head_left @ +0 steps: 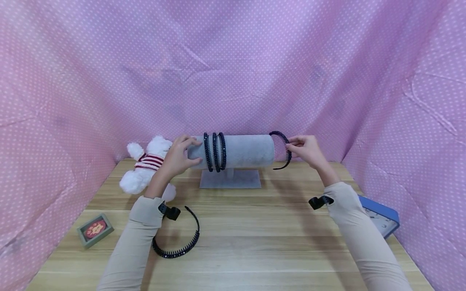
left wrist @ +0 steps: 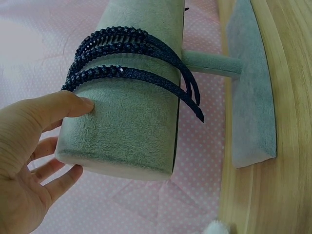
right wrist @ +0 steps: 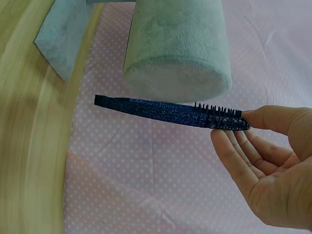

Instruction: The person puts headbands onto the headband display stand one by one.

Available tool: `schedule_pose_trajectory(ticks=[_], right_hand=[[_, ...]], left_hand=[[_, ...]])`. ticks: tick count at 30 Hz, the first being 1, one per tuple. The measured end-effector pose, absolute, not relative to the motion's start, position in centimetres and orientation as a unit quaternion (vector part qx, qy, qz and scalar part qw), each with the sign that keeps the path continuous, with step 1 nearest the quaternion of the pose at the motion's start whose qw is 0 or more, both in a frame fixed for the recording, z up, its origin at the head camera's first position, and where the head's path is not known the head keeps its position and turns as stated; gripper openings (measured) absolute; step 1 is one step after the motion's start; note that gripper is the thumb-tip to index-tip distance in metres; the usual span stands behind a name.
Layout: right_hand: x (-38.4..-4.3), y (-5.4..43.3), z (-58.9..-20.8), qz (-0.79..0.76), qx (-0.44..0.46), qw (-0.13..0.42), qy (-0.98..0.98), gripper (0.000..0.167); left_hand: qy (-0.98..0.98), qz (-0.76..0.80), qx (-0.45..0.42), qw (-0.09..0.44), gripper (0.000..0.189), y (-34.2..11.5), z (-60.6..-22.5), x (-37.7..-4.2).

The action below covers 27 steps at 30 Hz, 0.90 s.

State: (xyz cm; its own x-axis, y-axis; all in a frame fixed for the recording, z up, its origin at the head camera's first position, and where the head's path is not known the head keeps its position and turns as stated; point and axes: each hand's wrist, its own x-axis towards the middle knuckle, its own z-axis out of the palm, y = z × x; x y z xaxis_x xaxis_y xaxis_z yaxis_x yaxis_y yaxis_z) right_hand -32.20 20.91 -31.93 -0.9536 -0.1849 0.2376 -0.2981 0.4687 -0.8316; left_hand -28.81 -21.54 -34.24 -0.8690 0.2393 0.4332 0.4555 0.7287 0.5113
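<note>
Black and toothed, a headband (right wrist: pixel 161 111) is pinched between the thumb and fingertips of the right hand (head_left: pixel 306 151), gripped on its beaded, comb-lined stretch. Thumb and forefinger close on the band's thickness, while the other fingers bend loosely below it. The band stands just beside the right end of a grey padded roll (head_left: pixel 249 150), its plain tip extending past the end face in the right wrist view.

At the roll's opposite end, the left hand (head_left: pixel 178 155) is spread wide around the padding: its thumb lies along the curved surface, close to the nearest of three headbands (left wrist: pixel 117 73) on the roll, and the fingers reach around the end, some partly hidden. Another headband (head_left: pixel 174 254) lies on the wooden table (head_left: pixel 255 242) near the left sleeve, and a white plush toy (head_left: pixel 150 161) sits behind the left forearm.
</note>
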Motion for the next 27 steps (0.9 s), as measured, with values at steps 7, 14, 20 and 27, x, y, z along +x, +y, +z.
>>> schedule_pose_trajectory(ticks=[7, 14, 20, 27], right_hand=[[-32.5, 19.7, -31.7, 0.474, 0.142, 0.049, -0.868, 0.033], [-32.7, 18.6, -31.5, 0.453, 0.138, 0.053, -0.879, 0.031], [-32.8, 18.1, -31.9, 0.462, 0.136, 0.038, -0.875, 0.032], [-32.7, 18.0, -32.2, 0.489, 0.148, 0.025, -0.859, 0.034]], left_hand=[[-0.914, -0.314, -0.191, 0.173, 0.049, -21.6, -34.3, -28.9], [-0.912, -0.317, -0.195, 0.176, 0.049, -21.6, -34.3, -28.8], [-0.911, -0.319, -0.196, 0.173, 0.049, -21.5, -34.3, -28.7], [-0.91, -0.319, -0.198, 0.177, 0.048, -21.5, -34.2, -28.7]])
